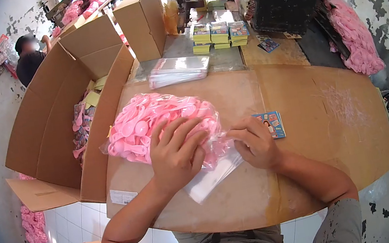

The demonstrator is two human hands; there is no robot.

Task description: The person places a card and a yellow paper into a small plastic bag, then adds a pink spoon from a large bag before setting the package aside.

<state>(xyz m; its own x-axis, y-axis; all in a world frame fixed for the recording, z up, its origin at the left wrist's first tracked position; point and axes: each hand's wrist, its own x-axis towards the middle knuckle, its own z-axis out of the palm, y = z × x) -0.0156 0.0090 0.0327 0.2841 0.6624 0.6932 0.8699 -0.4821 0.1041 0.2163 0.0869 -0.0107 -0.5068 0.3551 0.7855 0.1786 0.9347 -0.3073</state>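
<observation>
Pressed under the spread, empty left hand (176, 151): clear plastic bag of pink plastic spoons (148, 121), near the cardboard tabletop's (317, 116) left edge, long axis left-right. Just beside its right end, right hand (256, 143) curled (seemingly pinching the bag's loose film).

The left hand (175, 151) covers part of the spoon bag (153, 120); the right hand (256, 143) hides one edge of the card (273, 123), its print unreadably small.
</observation>
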